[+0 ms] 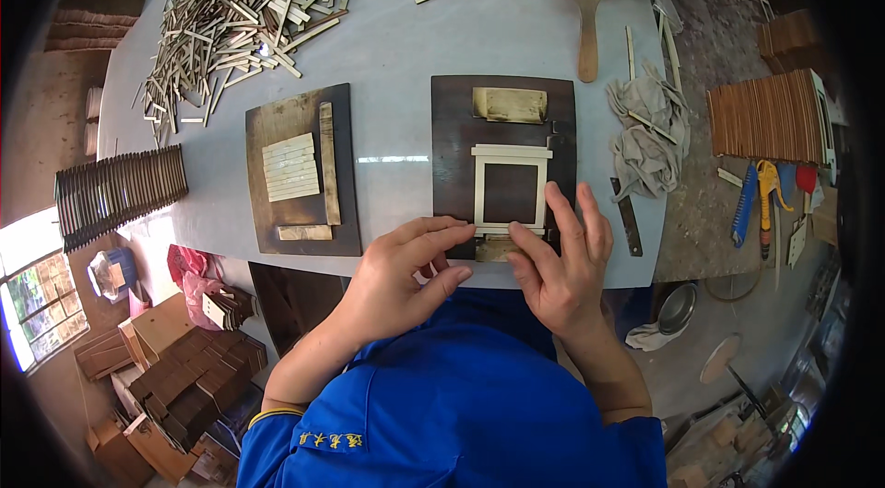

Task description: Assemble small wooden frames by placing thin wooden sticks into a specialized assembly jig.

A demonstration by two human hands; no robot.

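Note:
A small rectangular frame of pale wooden strips (542, 188) lies on a dark board (452, 133) right in front of me. Its top strip juts out past the side strips. Pale blocks are fixed to the board, one above the frame (510, 105) and one below it (496, 250). My left hand (406, 271) reaches the frame's lower left corner with its fingertips, thumb held apart. At the lower right, my right hand (567, 271) is spread, its thumb and fingers touching or just beside the frame's bottom and right strips.
On the left stands a second board (346, 165) with a stack of pale strips (290, 167). Loose strips (267, 9) are heaped at the back left, beside a row of dark slats (120, 193). To the right are a brush (587, 27), a grey cloth (650, 138) and a metal ruler (627, 221).

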